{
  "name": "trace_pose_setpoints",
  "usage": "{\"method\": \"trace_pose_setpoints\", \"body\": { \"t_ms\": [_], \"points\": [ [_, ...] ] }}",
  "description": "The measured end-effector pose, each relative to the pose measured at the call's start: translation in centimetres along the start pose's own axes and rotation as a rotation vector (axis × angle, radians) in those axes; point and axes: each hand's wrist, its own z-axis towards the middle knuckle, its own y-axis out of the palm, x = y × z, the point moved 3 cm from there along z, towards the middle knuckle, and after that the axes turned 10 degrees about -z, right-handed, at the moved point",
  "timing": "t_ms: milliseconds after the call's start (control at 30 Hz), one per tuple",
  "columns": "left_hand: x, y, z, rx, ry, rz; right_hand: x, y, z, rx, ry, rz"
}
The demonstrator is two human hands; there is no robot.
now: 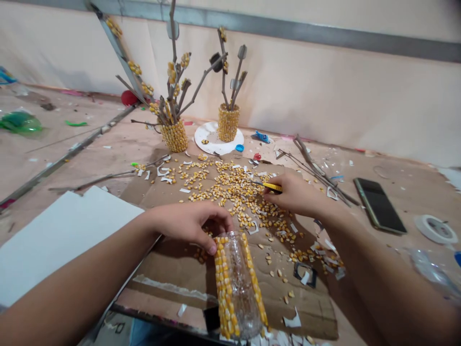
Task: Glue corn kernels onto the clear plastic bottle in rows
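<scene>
My left hand (192,223) grips the rim of a clear cup (243,288), thumb outside and fingers curled at the far side. The cup leans toward me; rows of yellow corn kernels cover its left side and a strip on its right, with bare clear wall between. My right hand (288,192) is closed on yellow-and-black tweezers (271,186), their metal tip pointing left over loose corn kernels (230,180). The kernels lie spread on a cardboard sheet (306,307) among white paper scraps.
Two kernel-covered pots, one at left (173,136) and another (228,123) on a white plate (203,139), hold twigs at the back. On the right lie branches (313,163), a phone (380,205) and a tape roll (435,229). White sheets (68,240) are at left.
</scene>
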Motion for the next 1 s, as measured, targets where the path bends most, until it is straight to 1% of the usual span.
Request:
{"method": "trace_pose_setpoints", "body": {
  "t_ms": [67,100,200,333,500,600,700,900,1000],
  "points": [
    [0.0,-0.1,-0.1,0.013,-0.004,0.007,0.0,0.1,0.1,-0.065,-0.024,0.01],
    [0.0,-0.1,-0.2,0.013,-0.007,0.016,0.1,0.1,0.2,-0.076,-0.029,0.004],
    [0.4,-0.2,-0.5,-0.02,-0.008,0.059,0.4,0.0,0.4,-0.043,0.0,-0.041],
    [1.4,-0.1,-1.1,-0.072,0.036,0.157,0.8,-0.2,0.5,0.001,0.056,-0.082],
    [1.9,-0.1,-1.7,-0.063,0.043,0.242,0.8,-0.4,0.6,0.028,0.093,-0.137],
    [2.0,-0.3,-1.9,-0.05,0.035,0.252,0.6,-0.2,0.6,0.023,0.093,-0.159],
    [2.4,-0.3,-2.0,-0.023,0.054,0.227,0.3,0.3,0.6,0.016,0.098,-0.17],
    [2.8,-0.6,-1.8,0.137,0.121,0.12,0.0,1.1,0.8,0.039,0.127,-0.187],
    [2.6,-0.7,-1.5,0.188,0.13,0.068,-0.1,1.4,0.8,0.044,0.121,-0.19]
  ]
}}
